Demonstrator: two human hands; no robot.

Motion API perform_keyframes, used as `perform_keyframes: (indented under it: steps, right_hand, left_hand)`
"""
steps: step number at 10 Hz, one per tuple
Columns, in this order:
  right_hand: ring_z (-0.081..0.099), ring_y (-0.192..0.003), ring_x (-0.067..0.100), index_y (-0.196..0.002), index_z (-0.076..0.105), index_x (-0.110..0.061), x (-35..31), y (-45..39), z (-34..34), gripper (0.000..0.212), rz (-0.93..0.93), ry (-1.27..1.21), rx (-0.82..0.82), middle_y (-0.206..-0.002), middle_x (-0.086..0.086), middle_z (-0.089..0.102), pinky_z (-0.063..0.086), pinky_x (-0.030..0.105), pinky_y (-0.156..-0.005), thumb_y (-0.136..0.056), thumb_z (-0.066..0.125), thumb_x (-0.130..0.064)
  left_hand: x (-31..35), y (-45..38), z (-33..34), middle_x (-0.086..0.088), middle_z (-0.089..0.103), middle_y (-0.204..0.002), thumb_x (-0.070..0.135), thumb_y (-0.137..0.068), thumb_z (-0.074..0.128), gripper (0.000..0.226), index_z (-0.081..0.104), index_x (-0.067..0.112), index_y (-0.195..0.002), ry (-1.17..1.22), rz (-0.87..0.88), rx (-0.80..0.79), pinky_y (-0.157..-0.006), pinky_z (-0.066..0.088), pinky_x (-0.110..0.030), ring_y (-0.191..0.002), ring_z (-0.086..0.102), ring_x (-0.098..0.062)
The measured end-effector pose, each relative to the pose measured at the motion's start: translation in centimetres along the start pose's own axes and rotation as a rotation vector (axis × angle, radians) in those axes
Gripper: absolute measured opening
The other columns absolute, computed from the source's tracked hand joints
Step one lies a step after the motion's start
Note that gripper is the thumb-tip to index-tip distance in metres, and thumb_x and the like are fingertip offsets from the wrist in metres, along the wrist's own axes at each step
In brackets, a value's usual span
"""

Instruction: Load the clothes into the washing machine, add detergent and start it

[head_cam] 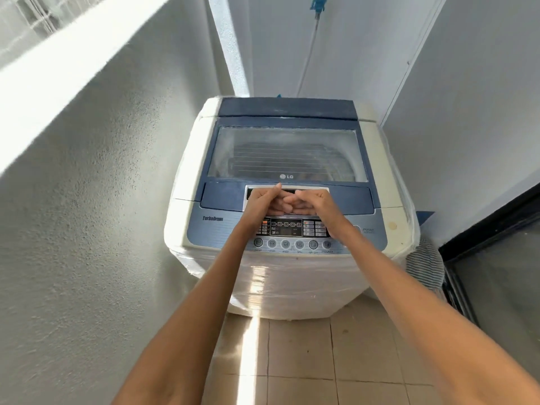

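A white and blue top-loading washing machine (292, 287) stands in a narrow corner, its glass lid (287, 153) closed. Through the glass only the ribbed drum shows. My left hand (264, 201) and my right hand (314, 203) meet at the silver lid handle (321, 189) on the lid's front edge, fingers curled into its recess side by side. Just below my wrists sits the control panel (287, 226) with a row of round buttons (292, 244). No detergent is in view.
A textured white wall (87, 229) closes the left side. A dark-framed glass door (496, 273) stands at the right, with striped cloth (423, 267) hanging between it and the machine. A pole with a blue clip (315, 13) leans behind. Beige floor tiles (301, 361) lie in front.
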State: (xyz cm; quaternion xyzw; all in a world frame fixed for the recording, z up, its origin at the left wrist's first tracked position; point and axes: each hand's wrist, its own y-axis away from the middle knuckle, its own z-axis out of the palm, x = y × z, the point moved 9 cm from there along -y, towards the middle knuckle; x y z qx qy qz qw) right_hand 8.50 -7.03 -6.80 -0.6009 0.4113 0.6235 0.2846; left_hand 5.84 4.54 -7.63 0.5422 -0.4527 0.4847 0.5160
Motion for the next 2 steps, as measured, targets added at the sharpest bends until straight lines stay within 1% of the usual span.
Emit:
perform_keyframes:
  steps: [1,2]
  right_hand:
    - [0.068,-0.097,0.022,-0.107,0.069,0.003,-0.1,0.5,0.0,0.029,0.055,0.074,0.018,-0.107,0.022,0.069,0.055,0.028,-0.088,-0.096,0.05,-0.016]
    - [0.066,-0.097,0.027,-0.102,0.072,-0.003,-2.4,1.2,0.0,0.025,0.053,0.267,0.04,-0.102,0.019,0.071,0.049,0.035,-0.09,-0.095,0.055,-0.019]
  left_hand:
    - [0.6,0.7,0.2,-0.008,0.072,-0.077,0.028,-0.1,0.042,0.036,0.072,0.015,-0.087,-0.043,-0.1,-0.033,-0.071,0.055,-0.026,-0.072,0.069,-0.015]
    - [3.1,1.8,1.1,0.003,0.071,-0.073,0.03,-0.099,0.043,0.029,0.068,0.018,-0.09,-0.137,-0.194,-0.104,-0.072,0.049,-0.029,-0.069,0.066,-0.014]
